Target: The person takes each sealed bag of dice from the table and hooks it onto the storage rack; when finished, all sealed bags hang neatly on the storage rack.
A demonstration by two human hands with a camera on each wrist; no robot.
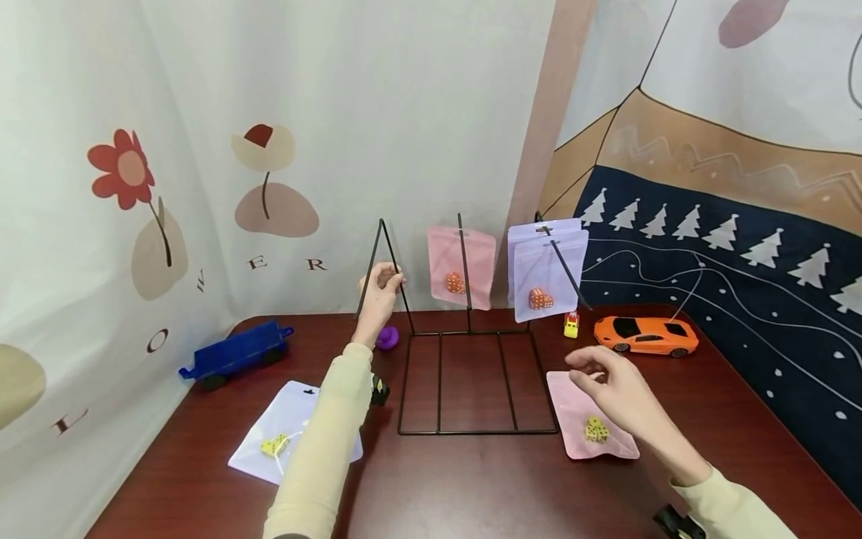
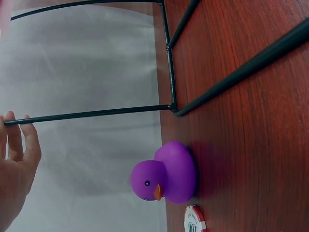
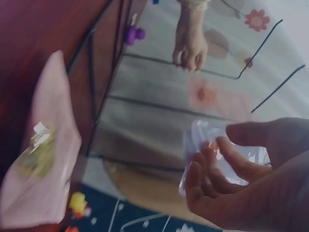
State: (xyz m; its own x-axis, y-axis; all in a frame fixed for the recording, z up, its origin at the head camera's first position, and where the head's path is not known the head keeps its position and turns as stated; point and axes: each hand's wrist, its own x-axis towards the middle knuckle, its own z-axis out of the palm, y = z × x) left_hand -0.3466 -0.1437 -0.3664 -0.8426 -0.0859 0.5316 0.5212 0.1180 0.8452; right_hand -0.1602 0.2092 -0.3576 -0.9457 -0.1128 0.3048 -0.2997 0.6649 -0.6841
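Observation:
My left hand (image 1: 378, 292) grips the left upright of a black wire display rack (image 1: 465, 433) near its hook; the left wrist view shows the fingers about the rod. From the middle hook hangs a pink zip bag (image 1: 481, 254) with orange dice. Two lavender zip bags (image 1: 569, 258), one before the other, hang on the right hook, orange dice showing in the front one. My right hand (image 1: 622, 397), loosely curled and holding nothing, hovers above a pink zip bag (image 1: 564, 408) with yellow dice. A pale lavender bag (image 1: 259, 442) with yellow dice lies left, partly behind my left sleeve.
At the table's left is a blue toy trailer (image 1: 236, 350). A purple rubber duck (image 2: 176, 174) sits behind the left forearm, beside a poker chip (image 2: 193, 220). An orange toy car (image 1: 646, 335) and a small yellow-and-red toy (image 1: 571, 326) stand behind the right hand.

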